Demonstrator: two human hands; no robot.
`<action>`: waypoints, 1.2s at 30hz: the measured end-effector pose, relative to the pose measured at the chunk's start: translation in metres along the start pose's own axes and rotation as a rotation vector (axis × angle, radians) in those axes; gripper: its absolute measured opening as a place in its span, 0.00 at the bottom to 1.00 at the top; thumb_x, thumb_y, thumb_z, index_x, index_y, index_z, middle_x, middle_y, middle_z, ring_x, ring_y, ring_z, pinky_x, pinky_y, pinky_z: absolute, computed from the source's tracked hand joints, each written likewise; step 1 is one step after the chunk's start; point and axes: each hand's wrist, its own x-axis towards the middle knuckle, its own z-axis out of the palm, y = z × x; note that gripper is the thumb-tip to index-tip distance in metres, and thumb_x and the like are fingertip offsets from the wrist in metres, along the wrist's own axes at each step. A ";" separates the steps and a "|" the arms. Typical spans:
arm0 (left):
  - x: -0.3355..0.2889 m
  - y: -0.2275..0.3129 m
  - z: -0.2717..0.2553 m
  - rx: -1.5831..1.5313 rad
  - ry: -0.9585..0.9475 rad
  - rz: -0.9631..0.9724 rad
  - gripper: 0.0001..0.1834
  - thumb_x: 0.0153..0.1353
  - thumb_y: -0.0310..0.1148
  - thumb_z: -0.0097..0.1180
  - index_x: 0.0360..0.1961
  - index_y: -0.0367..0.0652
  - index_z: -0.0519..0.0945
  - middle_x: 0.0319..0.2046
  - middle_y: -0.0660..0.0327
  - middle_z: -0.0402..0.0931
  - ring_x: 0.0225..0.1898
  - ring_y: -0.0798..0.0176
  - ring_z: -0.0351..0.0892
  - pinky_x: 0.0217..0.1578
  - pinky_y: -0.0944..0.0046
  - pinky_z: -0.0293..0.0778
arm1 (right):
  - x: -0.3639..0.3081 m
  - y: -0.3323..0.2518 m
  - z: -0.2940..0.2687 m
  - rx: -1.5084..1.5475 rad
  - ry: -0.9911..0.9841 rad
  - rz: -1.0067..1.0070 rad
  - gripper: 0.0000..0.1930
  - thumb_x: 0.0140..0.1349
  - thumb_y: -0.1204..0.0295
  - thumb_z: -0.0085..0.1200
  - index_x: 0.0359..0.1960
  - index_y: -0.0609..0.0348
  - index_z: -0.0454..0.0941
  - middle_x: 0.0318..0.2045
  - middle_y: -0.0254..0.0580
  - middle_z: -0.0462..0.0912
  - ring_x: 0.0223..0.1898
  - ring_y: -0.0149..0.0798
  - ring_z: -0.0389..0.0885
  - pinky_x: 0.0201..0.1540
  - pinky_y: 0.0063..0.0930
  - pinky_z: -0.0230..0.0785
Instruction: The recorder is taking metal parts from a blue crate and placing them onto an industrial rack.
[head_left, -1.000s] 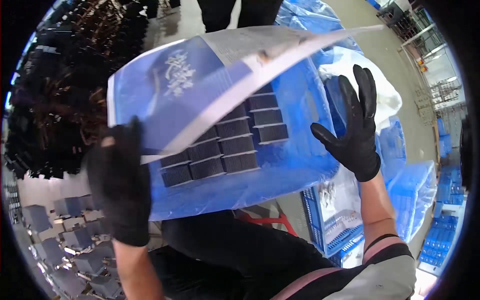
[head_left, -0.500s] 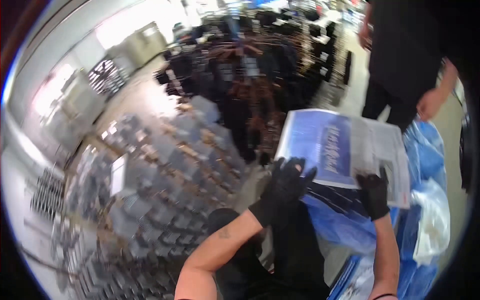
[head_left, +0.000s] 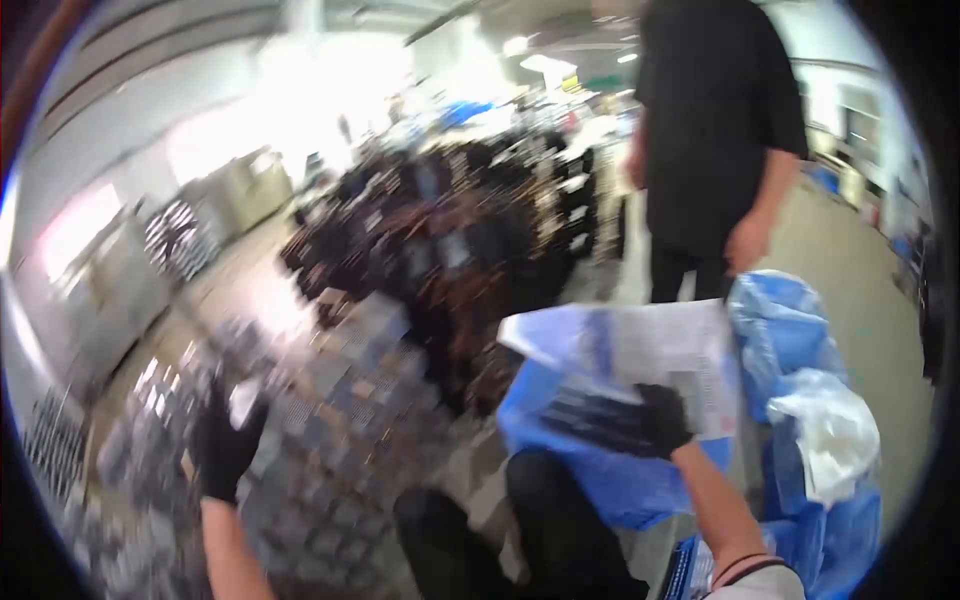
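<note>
My left hand, in a black glove, is stretched out at the left over a heap of grey flat parts. Its thumb stands apart from the fingers, and a small white patch shows between them. My right hand, also gloved in black, rests at a printed white-and-blue sheet on a blue-lined container. Blur smears its fingers, so its grip cannot be told. Beside that hand, dark strips lie on the blue lining. One corner of the sheet curls up at its left.
A person in black stands just beyond the container. Blue bags and a crumpled clear plastic bag are at the right. Farther off rises a large dark pile; big pale bins line the left wall.
My left hand has left the sheet and swung far left over the grey parts. My right hand stays at the sheet, whose left side now curls. The view has tilted up.
</note>
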 end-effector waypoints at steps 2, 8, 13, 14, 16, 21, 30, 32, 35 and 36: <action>0.010 -0.013 0.029 -0.094 -0.212 -0.103 0.49 0.50 0.49 0.69 0.69 0.39 0.61 0.57 0.36 0.71 0.59 0.37 0.71 0.57 0.48 0.69 | 0.005 0.000 -0.013 -0.021 -0.090 0.233 0.21 0.52 0.72 0.54 0.50 0.57 0.80 0.43 0.50 0.83 0.45 0.50 0.82 0.50 0.43 0.72; 0.008 -0.002 0.033 0.034 -0.146 -0.135 0.51 0.44 0.44 0.72 0.69 0.42 0.61 0.53 0.42 0.74 0.55 0.38 0.73 0.55 0.47 0.71 | 0.007 -0.003 -0.102 0.133 0.251 0.385 0.21 0.52 0.71 0.53 0.50 0.57 0.80 0.42 0.52 0.83 0.44 0.52 0.82 0.50 0.41 0.73; 0.013 0.040 0.028 -0.269 0.269 0.034 0.46 0.49 0.37 0.68 0.69 0.44 0.61 0.56 0.51 0.74 0.57 0.46 0.73 0.57 0.51 0.71 | -0.070 0.104 -0.111 0.601 0.734 0.570 0.18 0.62 0.64 0.53 0.50 0.61 0.79 0.41 0.43 0.84 0.43 0.43 0.81 0.51 0.39 0.72; 0.020 0.064 0.022 -0.464 0.363 0.068 0.44 0.51 0.35 0.66 0.69 0.44 0.61 0.56 0.53 0.74 0.57 0.48 0.73 0.57 0.52 0.71 | -0.119 0.164 -0.099 0.968 0.954 0.596 0.19 0.64 0.63 0.53 0.51 0.62 0.79 0.42 0.41 0.83 0.43 0.41 0.80 0.51 0.38 0.72; 0.013 0.123 0.006 -1.095 0.181 0.012 0.40 0.54 0.31 0.62 0.69 0.44 0.62 0.57 0.56 0.74 0.57 0.52 0.73 0.57 0.54 0.71 | -0.173 0.201 -0.102 1.366 1.137 0.607 0.19 0.66 0.62 0.53 0.52 0.62 0.78 0.43 0.39 0.83 0.43 0.38 0.79 0.51 0.36 0.72; -0.075 0.153 0.135 -1.797 -0.486 -0.193 0.28 0.64 0.30 0.54 0.65 0.40 0.66 0.54 0.60 0.74 0.55 0.57 0.74 0.57 0.57 0.71 | -0.121 0.126 -0.153 0.922 1.029 0.951 0.22 0.69 0.60 0.50 0.58 0.60 0.74 0.48 0.38 0.79 0.47 0.37 0.75 0.56 0.33 0.69; -0.034 0.382 0.082 -2.868 -1.082 -0.462 0.38 0.53 0.45 0.63 0.63 0.43 0.64 0.57 0.49 0.68 0.59 0.47 0.67 0.56 0.47 0.71 | -0.239 0.132 -0.136 1.295 1.020 1.074 0.21 0.71 0.63 0.45 0.61 0.59 0.71 0.56 0.39 0.78 0.57 0.40 0.75 0.61 0.34 0.67; 0.028 0.409 0.060 -2.969 -1.083 -0.266 0.37 0.54 0.43 0.63 0.63 0.42 0.64 0.56 0.49 0.68 0.59 0.45 0.66 0.58 0.47 0.69 | -0.260 0.126 -0.135 1.411 1.103 1.026 0.21 0.71 0.64 0.46 0.61 0.60 0.72 0.57 0.39 0.77 0.58 0.41 0.75 0.62 0.35 0.67; 0.086 0.405 0.022 -3.225 -0.862 -0.301 0.43 0.52 0.45 0.65 0.66 0.41 0.61 0.59 0.47 0.66 0.61 0.42 0.66 0.61 0.44 0.66 | -0.248 0.132 -0.119 1.444 1.135 1.016 0.21 0.72 0.64 0.44 0.62 0.61 0.71 0.58 0.40 0.77 0.60 0.40 0.73 0.64 0.34 0.64; 0.094 0.405 0.018 -3.065 -0.654 -0.172 0.45 0.51 0.45 0.66 0.67 0.40 0.60 0.61 0.47 0.65 0.62 0.42 0.65 0.63 0.42 0.64 | -0.262 0.136 -0.118 1.425 1.173 1.020 0.21 0.72 0.64 0.44 0.62 0.61 0.71 0.58 0.40 0.77 0.60 0.40 0.73 0.64 0.34 0.64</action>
